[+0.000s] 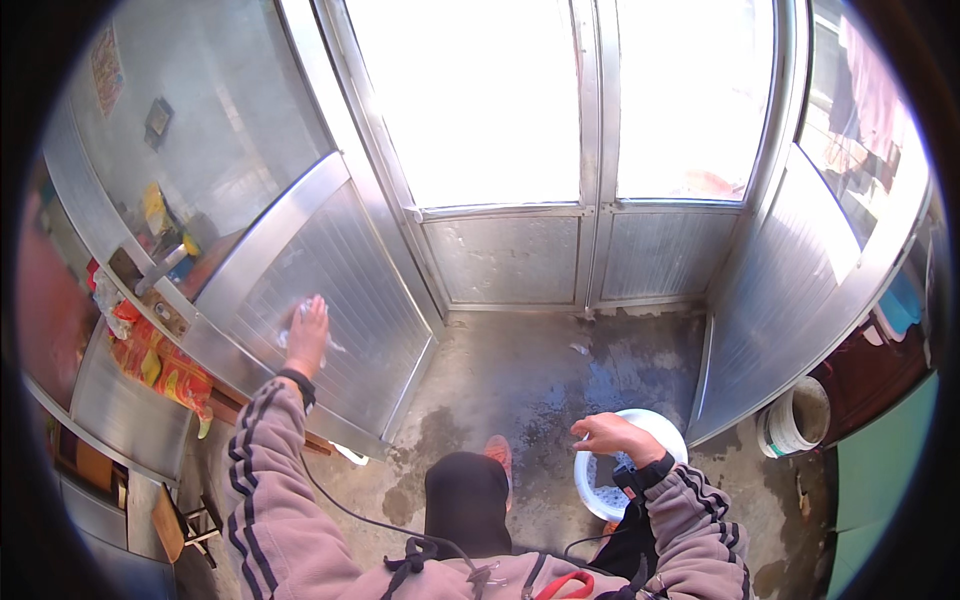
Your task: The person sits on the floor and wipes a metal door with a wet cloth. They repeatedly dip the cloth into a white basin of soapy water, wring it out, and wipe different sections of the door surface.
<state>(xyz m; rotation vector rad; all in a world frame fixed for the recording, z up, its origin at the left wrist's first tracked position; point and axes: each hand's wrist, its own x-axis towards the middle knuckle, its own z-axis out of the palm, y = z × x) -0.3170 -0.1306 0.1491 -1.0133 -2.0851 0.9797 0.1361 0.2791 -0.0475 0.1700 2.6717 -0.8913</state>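
My left hand [309, 339] presses a whitish wet cloth [285, 337] flat against the ribbed lower panel [352, 300] of a metal-framed glass door on the left. Most of the cloth is hidden under the palm. My right hand [611, 435] hangs over a white plastic basin [667, 427] on the floor, holding nothing, its fingers slightly bent and apart. Sudsy water [611, 495] shows inside the basin, partly covered by my wrist and sleeve.
Wet patches darken the concrete floor [525, 360]. A second metal door [780, 300] stands at the right, with a white bucket [795, 420] beside it. Closed glazed doors [510, 259] form the front. A small wooden stool [169, 525] and a red patterned cloth [165, 364] are at left.
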